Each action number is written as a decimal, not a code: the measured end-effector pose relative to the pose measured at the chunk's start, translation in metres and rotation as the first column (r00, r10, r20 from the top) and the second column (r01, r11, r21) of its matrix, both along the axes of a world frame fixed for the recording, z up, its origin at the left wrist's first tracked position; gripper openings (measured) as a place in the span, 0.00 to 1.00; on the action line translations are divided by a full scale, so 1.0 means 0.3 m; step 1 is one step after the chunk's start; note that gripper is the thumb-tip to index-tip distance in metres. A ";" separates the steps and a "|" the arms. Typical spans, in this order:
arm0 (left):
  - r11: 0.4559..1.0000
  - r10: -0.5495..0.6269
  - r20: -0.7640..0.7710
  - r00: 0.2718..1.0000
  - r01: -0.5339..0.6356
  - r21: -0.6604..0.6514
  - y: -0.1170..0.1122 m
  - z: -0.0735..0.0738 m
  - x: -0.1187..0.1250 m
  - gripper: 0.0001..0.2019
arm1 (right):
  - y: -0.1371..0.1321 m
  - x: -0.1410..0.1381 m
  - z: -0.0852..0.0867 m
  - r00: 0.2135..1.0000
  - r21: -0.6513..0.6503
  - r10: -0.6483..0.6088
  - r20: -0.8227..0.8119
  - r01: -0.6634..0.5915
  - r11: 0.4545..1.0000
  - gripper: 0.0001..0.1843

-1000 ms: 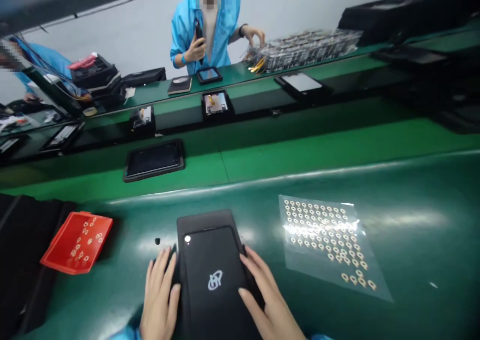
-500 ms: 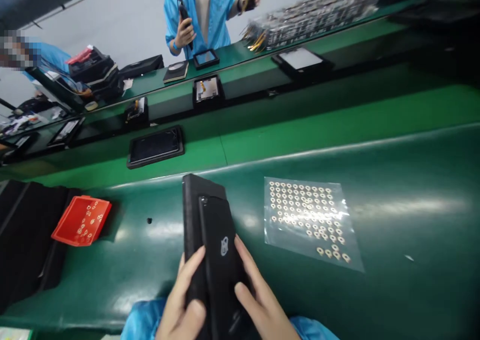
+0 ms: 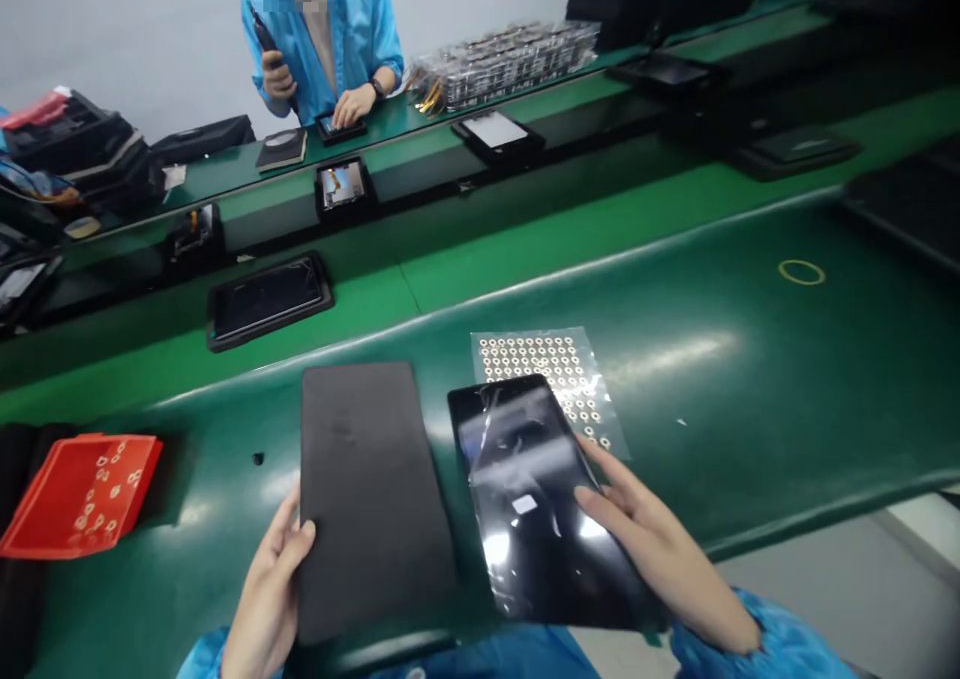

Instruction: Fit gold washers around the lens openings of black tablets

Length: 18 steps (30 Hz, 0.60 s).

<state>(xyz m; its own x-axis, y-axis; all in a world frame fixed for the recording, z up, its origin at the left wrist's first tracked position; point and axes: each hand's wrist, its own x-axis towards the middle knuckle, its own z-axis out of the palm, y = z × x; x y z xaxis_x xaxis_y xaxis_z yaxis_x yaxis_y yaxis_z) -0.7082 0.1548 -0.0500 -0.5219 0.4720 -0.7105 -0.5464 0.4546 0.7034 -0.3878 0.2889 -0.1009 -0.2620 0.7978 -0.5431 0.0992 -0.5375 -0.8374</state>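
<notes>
My left hand grips the left edge of a matte black tray, turned bottom up over the green bench. My right hand holds a glossy black tablet by its right edge, screen side up, with clear film on it. The tablet's far corner overlaps a clear sheet of small gold rings lying flat on the bench.
A red tray with gold rings sits at the left. A black tablet in a tray lies on the conveyor beyond, with more devices behind it. A person in a blue coat works across the line. A loose ring lies at the right.
The tablet and its black tray were held together and tipped on edge; now they are apart, tray flipped in my left hand, tablet screen up in my right. The view swung right.
</notes>
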 end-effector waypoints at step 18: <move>0.883 0.214 0.084 0.973 -0.229 0.410 -0.112 -0.011 -0.010 0.28 | -0.135 -0.529 0.101 0.965 0.798 0.081 0.249 -0.252 0.548 0.25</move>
